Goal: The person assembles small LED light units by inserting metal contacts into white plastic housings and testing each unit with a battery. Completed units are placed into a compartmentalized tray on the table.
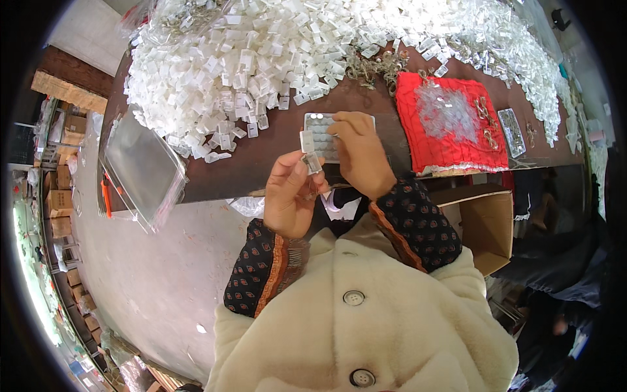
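My left hand point(289, 202) pinches a small clear plastic case point(312, 162), with a pale flap standing up at its far end. At the table edge lies a grey tray point(330, 149) with rows of round pockets. Two white discs point(316, 116) sit at its far left corner. My right hand point(366, 157) is over the tray's right side, beside the case. Its fingers are bent and drawn together, and their tips are partly hidden, so anything between them cannot be made out.
A large heap of small clear plastic cases point(228, 72) covers the far table. On the right lies a red cloth point(408, 117) with clear plastic pieces and cords, beside a small clear tray point(511, 132). Plastic bags point(144, 163) hang over the left edge. A cardboard box point(486, 225) stands below right.
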### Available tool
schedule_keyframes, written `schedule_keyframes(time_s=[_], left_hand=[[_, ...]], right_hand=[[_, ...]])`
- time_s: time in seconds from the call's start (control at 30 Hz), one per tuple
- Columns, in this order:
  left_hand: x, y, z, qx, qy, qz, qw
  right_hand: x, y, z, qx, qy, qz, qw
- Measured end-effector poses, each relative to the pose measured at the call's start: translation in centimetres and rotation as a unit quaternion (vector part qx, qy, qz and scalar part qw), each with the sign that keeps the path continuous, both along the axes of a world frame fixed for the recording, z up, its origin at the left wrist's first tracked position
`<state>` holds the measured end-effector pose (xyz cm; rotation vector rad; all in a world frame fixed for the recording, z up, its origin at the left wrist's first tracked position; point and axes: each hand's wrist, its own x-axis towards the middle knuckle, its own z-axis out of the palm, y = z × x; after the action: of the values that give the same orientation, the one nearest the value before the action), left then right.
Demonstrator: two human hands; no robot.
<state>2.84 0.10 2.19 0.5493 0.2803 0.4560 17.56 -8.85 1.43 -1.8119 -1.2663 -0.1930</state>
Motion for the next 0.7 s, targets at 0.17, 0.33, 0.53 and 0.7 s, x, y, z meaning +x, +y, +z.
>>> schedule_keyframes(time_s=[0.17,0.33,0.53,0.7], left_hand=[[-0.6,-0.7,-0.1,0.149,0.038,0.048,0.987],[-1.0,-2.1,0.6,0.31,0.078,0.062,0.945],[-1.3,-2.1,0.4,0.315,0.074,0.06,0.944],[-1.1,-2.1,0.0,0.229,0.041,0.066,0.97]], right_hand=[[-2.0,-3.2,4.0,-0.016,0.307,0.069,0.949],[-3.7,-4.1,5.5,-0.035,0.333,0.059,0.94],[-4.3,-4.2,5.0,0.014,0.382,0.063,0.922],[-4.1,-4.6,4.3,0.02,0.562,0.082,0.823]])
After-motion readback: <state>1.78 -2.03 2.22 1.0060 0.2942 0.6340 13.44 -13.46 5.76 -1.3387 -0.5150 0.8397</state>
